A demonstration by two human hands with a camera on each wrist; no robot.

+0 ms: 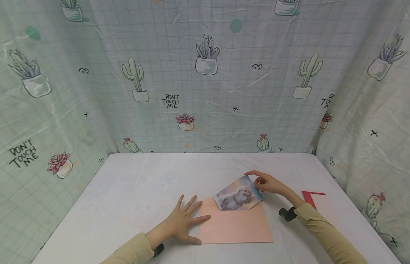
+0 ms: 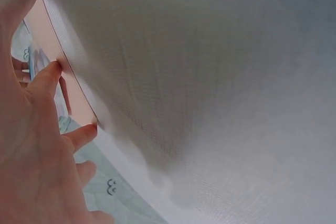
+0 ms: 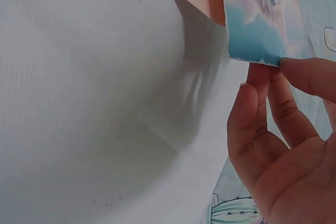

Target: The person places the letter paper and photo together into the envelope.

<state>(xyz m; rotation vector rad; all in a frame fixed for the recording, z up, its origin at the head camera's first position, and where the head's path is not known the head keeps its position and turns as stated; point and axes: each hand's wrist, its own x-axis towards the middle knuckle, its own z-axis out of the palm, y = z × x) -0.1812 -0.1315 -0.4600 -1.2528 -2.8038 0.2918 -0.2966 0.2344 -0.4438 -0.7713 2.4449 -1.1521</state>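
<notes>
A peach envelope lies on the white table. A picture card of a fluffy kitten on a pastel sky stands tilted at its top edge, its lower part hidden inside the envelope. My right hand pinches the card's right end between thumb and fingers; in the right wrist view the thumb lies over the card. With fingers spread, my left hand rests at the envelope's left edge. In the left wrist view, fingertips of the left hand touch the envelope.
To the right, partly behind the right forearm, lies a pale pink sheet with a red edge. A curtain printed with potted cacti hangs around the back and sides of the white table.
</notes>
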